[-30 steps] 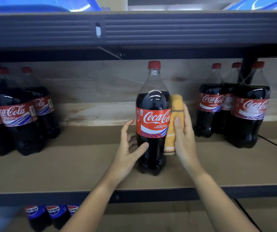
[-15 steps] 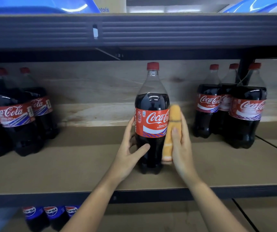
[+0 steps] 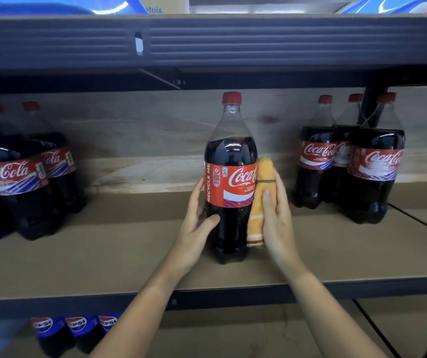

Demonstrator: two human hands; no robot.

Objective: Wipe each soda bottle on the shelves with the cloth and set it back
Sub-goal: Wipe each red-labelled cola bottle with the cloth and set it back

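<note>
A tall Coca-Cola bottle (image 3: 229,177) with a red cap stands upright on the middle shelf board (image 3: 129,254). My left hand (image 3: 196,223) grips its lower left side, thumb across the front below the label. My right hand (image 3: 275,218) presses a folded orange cloth (image 3: 261,200) flat against the bottle's right side, fingers straight along the cloth. The cloth covers the label's right edge and reaches down toward the base.
Three Coca-Cola bottles (image 3: 346,161) stand grouped at the right, several more (image 3: 18,182) at the left. Pepsi bottle tops (image 3: 75,325) show on the shelf below. A dark shelf beam (image 3: 233,42) runs overhead; a dark upright post (image 3: 372,99) rises behind the right group.
The bottle has turned in my hands, its label now showing the "recycle me" strip at left. The cloth has slid down its right side, and my left hand has closed round the bottle.
</note>
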